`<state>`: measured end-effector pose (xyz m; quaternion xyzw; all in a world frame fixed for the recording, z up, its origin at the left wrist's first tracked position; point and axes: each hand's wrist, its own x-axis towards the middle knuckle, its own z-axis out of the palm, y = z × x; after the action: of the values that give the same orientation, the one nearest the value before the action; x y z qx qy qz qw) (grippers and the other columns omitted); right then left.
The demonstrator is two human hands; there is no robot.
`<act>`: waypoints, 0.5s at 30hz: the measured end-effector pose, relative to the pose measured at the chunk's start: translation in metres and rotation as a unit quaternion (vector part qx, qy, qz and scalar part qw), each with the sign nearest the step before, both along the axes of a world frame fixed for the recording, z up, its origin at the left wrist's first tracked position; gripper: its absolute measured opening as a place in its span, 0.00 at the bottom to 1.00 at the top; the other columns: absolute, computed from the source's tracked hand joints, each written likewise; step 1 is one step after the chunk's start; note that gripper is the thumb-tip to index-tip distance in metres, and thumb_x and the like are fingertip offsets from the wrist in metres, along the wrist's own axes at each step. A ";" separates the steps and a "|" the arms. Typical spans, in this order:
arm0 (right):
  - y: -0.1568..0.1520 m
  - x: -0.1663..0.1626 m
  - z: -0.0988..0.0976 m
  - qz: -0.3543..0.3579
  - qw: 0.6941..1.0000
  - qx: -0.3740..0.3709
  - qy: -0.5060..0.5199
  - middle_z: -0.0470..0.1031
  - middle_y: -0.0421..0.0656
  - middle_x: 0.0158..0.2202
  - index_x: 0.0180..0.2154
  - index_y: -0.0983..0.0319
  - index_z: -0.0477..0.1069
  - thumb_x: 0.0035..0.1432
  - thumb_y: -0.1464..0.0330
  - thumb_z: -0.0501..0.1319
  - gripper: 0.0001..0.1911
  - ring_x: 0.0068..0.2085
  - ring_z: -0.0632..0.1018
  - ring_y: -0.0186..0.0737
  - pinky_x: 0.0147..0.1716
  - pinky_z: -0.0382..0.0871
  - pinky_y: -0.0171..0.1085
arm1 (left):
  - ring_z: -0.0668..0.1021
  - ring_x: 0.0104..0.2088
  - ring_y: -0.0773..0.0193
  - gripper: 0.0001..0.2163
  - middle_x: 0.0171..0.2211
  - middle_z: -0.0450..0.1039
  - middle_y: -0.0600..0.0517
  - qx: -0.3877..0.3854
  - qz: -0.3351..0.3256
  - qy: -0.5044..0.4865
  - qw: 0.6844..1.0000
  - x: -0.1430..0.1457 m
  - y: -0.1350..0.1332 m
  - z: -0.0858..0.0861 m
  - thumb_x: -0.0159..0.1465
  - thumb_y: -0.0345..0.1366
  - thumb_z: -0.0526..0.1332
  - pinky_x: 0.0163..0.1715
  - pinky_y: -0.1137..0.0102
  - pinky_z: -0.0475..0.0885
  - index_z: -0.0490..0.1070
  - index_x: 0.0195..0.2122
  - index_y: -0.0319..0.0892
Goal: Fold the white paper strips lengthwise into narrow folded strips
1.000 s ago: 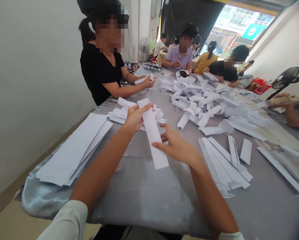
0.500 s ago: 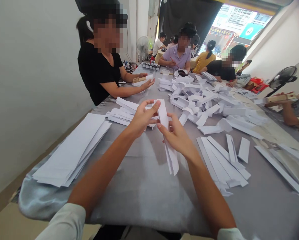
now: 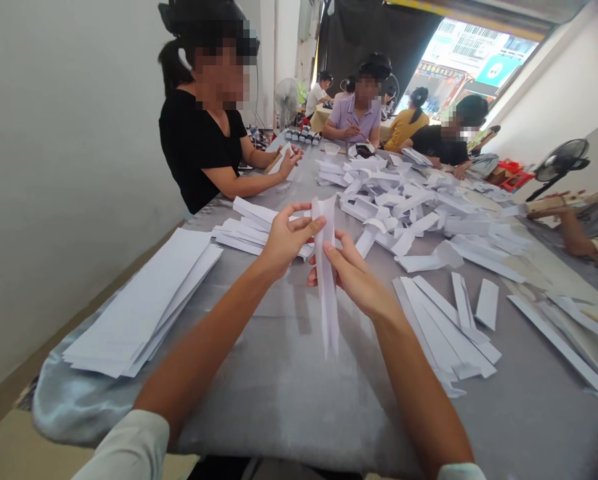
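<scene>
A long white paper strip (image 3: 327,293) is held above the grey table (image 3: 289,393), folded lengthwise into a narrow shape and seen nearly edge-on. My left hand (image 3: 286,239) pinches its upper part from the left, thumb and fingers closed on it. From the right, my right hand (image 3: 351,273) grips the strip just below, fingers closed round it. The strip's lower end hangs free towards me.
A stack of flat white sheets (image 3: 143,303) lies at the left edge. Cut strips (image 3: 443,320) lie to the right, and a big heap of folded strips (image 3: 413,207) fills the table's middle. Several other people sit round the table; a fan (image 3: 561,163) stands at right.
The strip was flat and wide a second ago; both hands have come together and it is now folded lengthwise and turned upright.
</scene>
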<state>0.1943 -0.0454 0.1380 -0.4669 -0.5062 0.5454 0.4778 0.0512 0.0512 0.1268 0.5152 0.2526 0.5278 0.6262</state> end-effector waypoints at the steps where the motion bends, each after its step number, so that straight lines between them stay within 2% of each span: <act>1: -0.001 0.000 0.001 -0.004 1.000 -0.002 0.005 0.78 0.44 0.49 0.70 0.50 0.54 0.74 0.49 0.61 0.32 0.37 0.83 0.41 0.43 0.84 0.48 | 0.83 0.34 0.61 0.32 0.38 0.82 0.49 0.001 0.009 -0.005 1.000 0.001 0.000 -0.001 0.56 0.46 0.81 0.42 0.63 0.78 0.68 0.54 0.42; 5: -0.001 0.000 0.000 -0.031 0.999 0.023 -0.020 0.76 0.47 0.57 0.71 0.49 0.52 0.74 0.50 0.60 0.32 0.43 0.84 0.43 0.42 0.85 0.47 | 0.84 0.35 0.59 0.33 0.38 0.81 0.53 0.033 0.068 -0.011 0.997 0.003 -0.001 -0.003 0.56 0.40 0.80 0.38 0.66 0.78 0.63 0.56 0.49; 9: 0.001 0.003 -0.005 -0.044 0.994 0.053 -0.088 0.78 0.47 0.54 0.71 0.50 0.50 0.75 0.49 0.57 0.32 0.43 0.86 0.46 0.40 0.84 0.46 | 0.84 0.39 0.60 0.17 0.39 0.81 0.51 0.091 0.107 0.031 0.990 0.005 -0.001 -0.005 0.60 0.37 0.77 0.40 0.69 0.77 0.74 0.47 0.47; 12: 0.003 0.005 -0.007 -0.061 0.989 0.067 -0.116 0.80 0.46 0.50 0.70 0.51 0.53 0.73 0.47 0.58 0.32 0.41 0.87 0.47 0.39 0.83 0.46 | 0.83 0.41 0.60 0.10 0.41 0.82 0.48 0.123 0.110 0.054 0.985 0.006 0.000 -0.006 0.62 0.40 0.76 0.42 0.69 0.76 0.81 0.40 0.42; 15: 0.005 0.007 -0.006 -0.066 0.991 0.060 -0.103 0.82 0.46 0.47 0.63 0.53 0.62 0.67 0.46 0.66 0.32 0.37 0.86 0.46 0.34 0.80 0.43 | 0.83 0.40 0.59 0.14 0.40 0.83 0.47 0.118 0.106 0.045 0.986 0.007 0.000 -0.005 0.62 0.46 0.75 0.43 0.67 0.76 0.83 0.38 0.41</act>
<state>0.2009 -0.0405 0.1316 -0.5237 -0.5522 0.4303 0.4854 0.0584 0.0508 0.1217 0.5794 0.2697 0.5935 0.4893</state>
